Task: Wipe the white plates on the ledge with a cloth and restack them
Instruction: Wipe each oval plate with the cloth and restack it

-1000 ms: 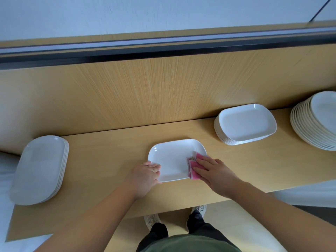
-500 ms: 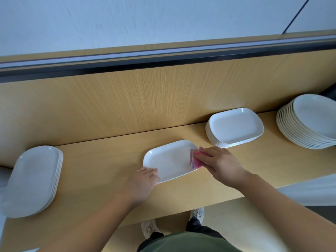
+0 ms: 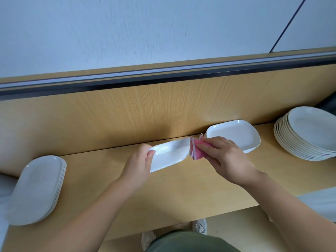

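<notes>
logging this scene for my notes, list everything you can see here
ledge: one, light wood, across the view
held plate: one, white, tilted over mid ledge
cloth: one, pink, at the held plate's right end
rectangular plate stack: one, white, ledge right of centre
round plate stack: one, white, ledge far right
oval plate stack: one, white, ledge left end
shoes: two, pale, floor below
left hand: one, grips the held plate's left end
right hand: one, holds the cloth
</notes>
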`<state>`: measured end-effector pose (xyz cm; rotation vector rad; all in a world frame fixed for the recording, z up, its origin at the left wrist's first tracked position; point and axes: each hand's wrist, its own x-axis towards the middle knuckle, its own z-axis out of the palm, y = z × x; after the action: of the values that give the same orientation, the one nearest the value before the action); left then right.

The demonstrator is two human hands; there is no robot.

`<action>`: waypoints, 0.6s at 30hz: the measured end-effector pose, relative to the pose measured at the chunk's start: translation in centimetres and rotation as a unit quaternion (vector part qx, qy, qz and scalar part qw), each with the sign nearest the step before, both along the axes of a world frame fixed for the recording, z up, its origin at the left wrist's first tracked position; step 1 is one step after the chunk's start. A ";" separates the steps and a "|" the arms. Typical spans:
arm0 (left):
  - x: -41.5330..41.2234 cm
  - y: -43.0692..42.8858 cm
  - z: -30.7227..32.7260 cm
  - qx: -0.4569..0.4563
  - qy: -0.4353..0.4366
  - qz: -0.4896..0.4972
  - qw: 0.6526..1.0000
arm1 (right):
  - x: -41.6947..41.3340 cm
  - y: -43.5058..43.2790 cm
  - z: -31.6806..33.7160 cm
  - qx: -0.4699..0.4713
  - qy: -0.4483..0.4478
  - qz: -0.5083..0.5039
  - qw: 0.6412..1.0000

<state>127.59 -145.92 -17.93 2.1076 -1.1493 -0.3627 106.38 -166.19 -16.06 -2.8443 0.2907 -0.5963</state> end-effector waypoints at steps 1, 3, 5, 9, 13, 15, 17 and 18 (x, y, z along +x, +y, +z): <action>0.0 0.1 0.2 -0.012 0.010 0.004 1.000 | 0.0 0.0 0.1 -0.001 -0.003 0.002 1.000; -0.2 0.2 0.4 -0.014 0.025 0.011 1.000 | 0.1 0.0 0.2 -0.001 -0.006 0.007 1.000; -0.5 0.2 0.0 -0.014 0.039 0.019 0.999 | 0.3 0.0 0.1 0.000 -0.006 0.012 1.000; -0.8 0.1 -1.1 0.019 0.074 0.047 0.996 | 0.7 0.1 -0.1 0.002 0.000 0.018 1.000; -0.9 0.0 -1.6 0.057 0.124 0.072 0.988 | 1.2 0.5 -0.2 0.000 0.002 0.032 0.999; -0.9 0.1 -1.8 0.071 0.138 0.075 0.985 | 1.4 0.9 -0.4 -0.003 0.006 0.042 0.999; -0.8 0.1 -2.0 0.080 0.145 0.077 0.983 | 1.8 1.2 -0.5 0.001 0.007 0.047 0.999; -0.8 0.1 -2.1 0.085 0.153 0.081 0.981 | 1.9 1.3 -0.6 0.003 0.007 0.047 0.999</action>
<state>126.80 -145.81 -20.06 2.1797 -0.7865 -0.7018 108.29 -164.84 -16.65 -2.8399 0.1583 -0.5546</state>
